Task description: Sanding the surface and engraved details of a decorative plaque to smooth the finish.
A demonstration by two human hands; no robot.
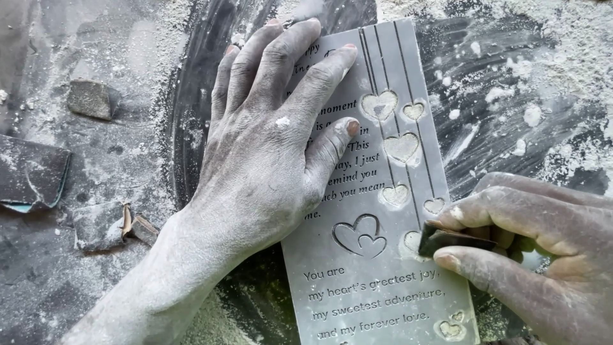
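Observation:
A grey stone plaque [389, 255] lies flat on a dusty dark surface. It bears carved lettering, cut-out hearts and thin vertical lines. My left hand [268, 147], coated in pale dust, presses flat on the plaque's upper left with fingers spread over the lettering. My right hand [536, 255] comes in from the right edge and pinches a small dark piece of sandpaper [447, 237] between thumb and fingers. The sandpaper touches the plaque's right side beside a heart cut-out.
White dust [549, 51] covers the dark round work surface [191, 121], thickest at top right. At left lie a small stone block [92, 99], a worn dark sanding sheet [32, 172] and torn sandpaper scraps [105, 223].

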